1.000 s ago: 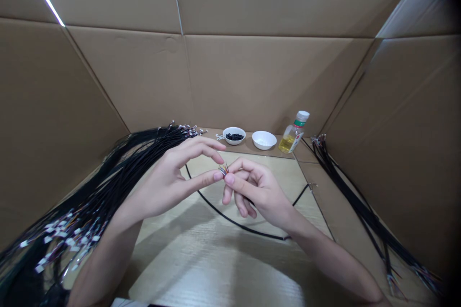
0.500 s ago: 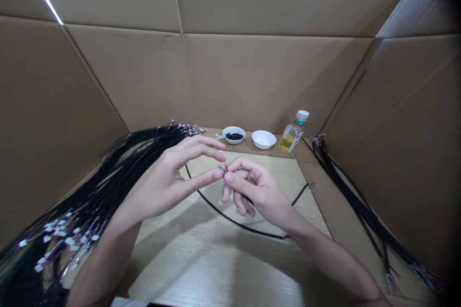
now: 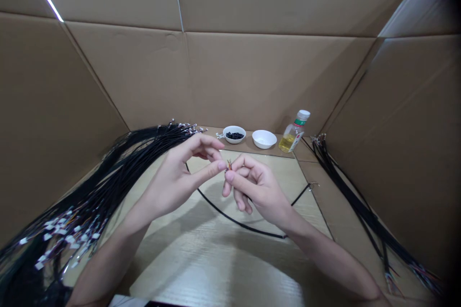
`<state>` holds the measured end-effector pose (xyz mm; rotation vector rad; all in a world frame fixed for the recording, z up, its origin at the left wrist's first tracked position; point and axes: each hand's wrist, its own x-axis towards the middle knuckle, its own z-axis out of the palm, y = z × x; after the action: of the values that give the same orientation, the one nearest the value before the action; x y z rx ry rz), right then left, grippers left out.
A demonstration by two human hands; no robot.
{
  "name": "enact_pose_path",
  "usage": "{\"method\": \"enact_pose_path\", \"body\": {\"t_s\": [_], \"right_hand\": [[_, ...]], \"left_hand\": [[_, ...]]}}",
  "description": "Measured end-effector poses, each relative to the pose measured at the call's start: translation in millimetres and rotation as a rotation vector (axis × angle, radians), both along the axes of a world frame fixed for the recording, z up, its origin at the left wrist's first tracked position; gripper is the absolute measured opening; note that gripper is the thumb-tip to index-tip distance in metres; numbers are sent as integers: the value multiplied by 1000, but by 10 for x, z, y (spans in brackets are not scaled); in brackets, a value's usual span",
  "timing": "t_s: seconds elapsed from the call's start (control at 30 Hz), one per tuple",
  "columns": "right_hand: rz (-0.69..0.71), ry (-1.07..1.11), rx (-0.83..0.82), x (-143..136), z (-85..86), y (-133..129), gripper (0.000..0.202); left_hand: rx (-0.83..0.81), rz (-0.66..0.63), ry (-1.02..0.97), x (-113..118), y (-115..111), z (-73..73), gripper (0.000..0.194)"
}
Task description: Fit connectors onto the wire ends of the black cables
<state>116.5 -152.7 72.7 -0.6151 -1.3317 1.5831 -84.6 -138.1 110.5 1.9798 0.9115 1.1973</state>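
Between its thumb and index finger, my right hand [image 3: 257,184] pinches a small bunch of thin coloured wires [image 3: 229,165], their loose ends pointing up. The other fingers of this hand curl loosely beneath. My left hand [image 3: 187,170] is beside them, its thumb tip at or very near the wires and its fingertips raised apart from the thumb. A black cable [image 3: 234,220] curves over the board below both hands; its far end [image 3: 306,187] shows bare thin wires at the right. Whether the pinched wires belong to this cable is hidden by my right hand.
A thick bundle of black cables [image 3: 144,163] with white connectors lies left; another cable bundle [image 3: 355,194] lies right. At the back stand a bowl of small black pieces [image 3: 234,135], a white bowl [image 3: 264,139] and a bottle of yellow liquid [image 3: 293,134]. Cardboard walls [image 3: 277,81] surround the board.
My left fingers have drawn back and curled slightly, and the left thumb has moved up a little. The wires look gathered more upright in my right hand, which has barely moved.
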Motion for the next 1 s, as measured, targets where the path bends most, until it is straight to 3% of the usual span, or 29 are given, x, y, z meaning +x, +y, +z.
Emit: {"method": "enact_pose_path", "body": {"t_s": [0.2, 0.4, 0.57, 1.0], "right_hand": [[-17, -9, -11, -4, 9, -15, 29], [-33, 14, -8, -10, -6, -1, 29], [-42, 3, 0, -13, -16, 2, 29], [-31, -50, 9, -15, -7, -7, 33]], "left_hand": [[-157, -99, -127, 5, 1, -7, 38], [-175, -71, -107, 2, 21, -49, 29], [-218, -119, -92, 10, 56, -83, 22], [-59, -34, -27, -15, 58, 5, 24]]}}
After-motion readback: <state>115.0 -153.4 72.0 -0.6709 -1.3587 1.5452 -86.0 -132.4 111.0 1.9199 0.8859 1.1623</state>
